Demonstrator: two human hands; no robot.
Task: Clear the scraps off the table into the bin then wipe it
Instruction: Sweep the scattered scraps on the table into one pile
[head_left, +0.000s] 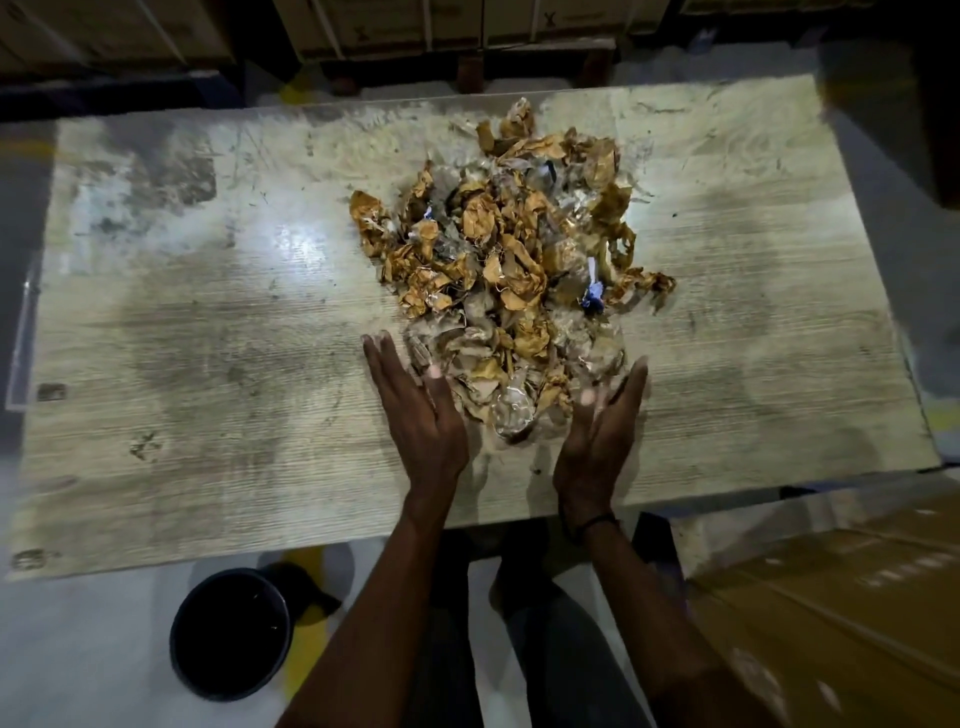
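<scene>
A heap of crumpled brown paper and clear plastic scraps (519, 260) lies right of centre on the pale wooden table (208, 338). My left hand (415, 410) is stretched out with straight fingers at the heap's near left edge. My right hand (602, 431) is held with straight fingers at the near right edge, palm facing the left hand. The nearest scraps sit between the two hands. Neither hand holds anything. A black round bin (231, 631) stands on the floor below the table's near edge, to my left.
The tabletop is stained and scratched. Brown cardboard boxes (831, 597) lie on the floor at the near right. More boxes and shelving (467, 26) stand beyond the far edge. My legs are under the near edge of the table.
</scene>
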